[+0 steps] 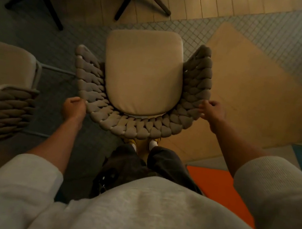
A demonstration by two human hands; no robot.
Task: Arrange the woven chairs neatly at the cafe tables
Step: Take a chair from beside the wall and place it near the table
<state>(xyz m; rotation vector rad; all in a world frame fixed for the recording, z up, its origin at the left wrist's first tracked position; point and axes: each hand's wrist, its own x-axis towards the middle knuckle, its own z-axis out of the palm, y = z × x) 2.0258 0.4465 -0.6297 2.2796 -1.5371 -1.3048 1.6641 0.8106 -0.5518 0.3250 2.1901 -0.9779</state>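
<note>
Two seats look unplaced as yet: left hand [74,106] and right hand [211,112] each clutch the grey braided-rope chair with beige cushion [142,70], standing on the mosaic-tiled floor [264,33]; a matching woven chair [5,107] waits leftward.

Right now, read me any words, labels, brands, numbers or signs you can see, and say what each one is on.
None can be read.
The grey braided woven chair, its beige seat cushion, the pale grey sweatshirt and the orange floor panel show no text.
Pale marks at the waist of the dark trousers are too blurred to read.
</note>
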